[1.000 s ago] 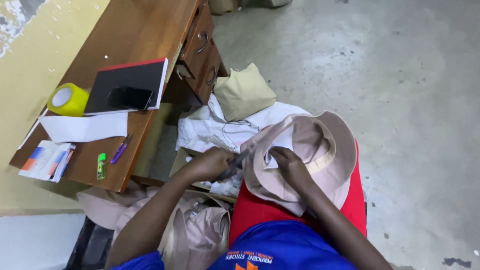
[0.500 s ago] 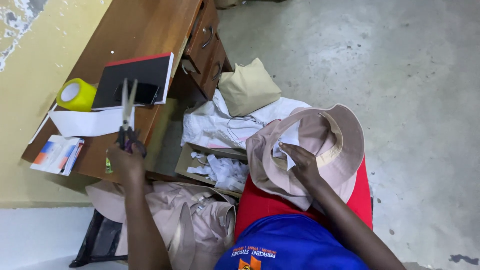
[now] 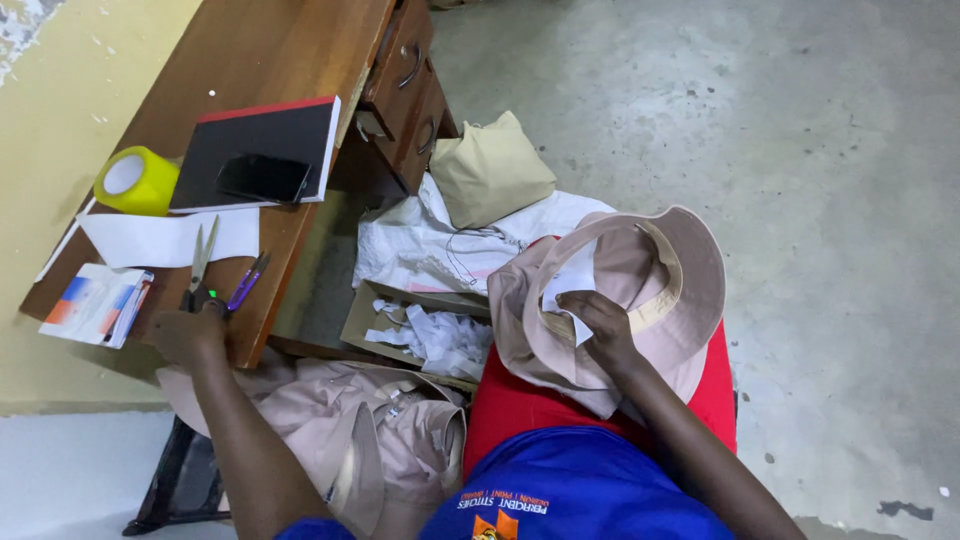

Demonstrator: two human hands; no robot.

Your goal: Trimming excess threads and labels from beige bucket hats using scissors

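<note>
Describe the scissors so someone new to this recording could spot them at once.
Start at the brown wooden desk at upper left. Near its front edge, under the left hand, the scissors lie across a white paper strip, blades pointing away. Unlike the purple pen beside them, they have two grey metal blades.

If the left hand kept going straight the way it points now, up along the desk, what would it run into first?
The left hand already rests on the scissors. Pushing on past them, it would probably meet the white paper strip under the blades, then the black notebook; depth is hard to judge.
</note>
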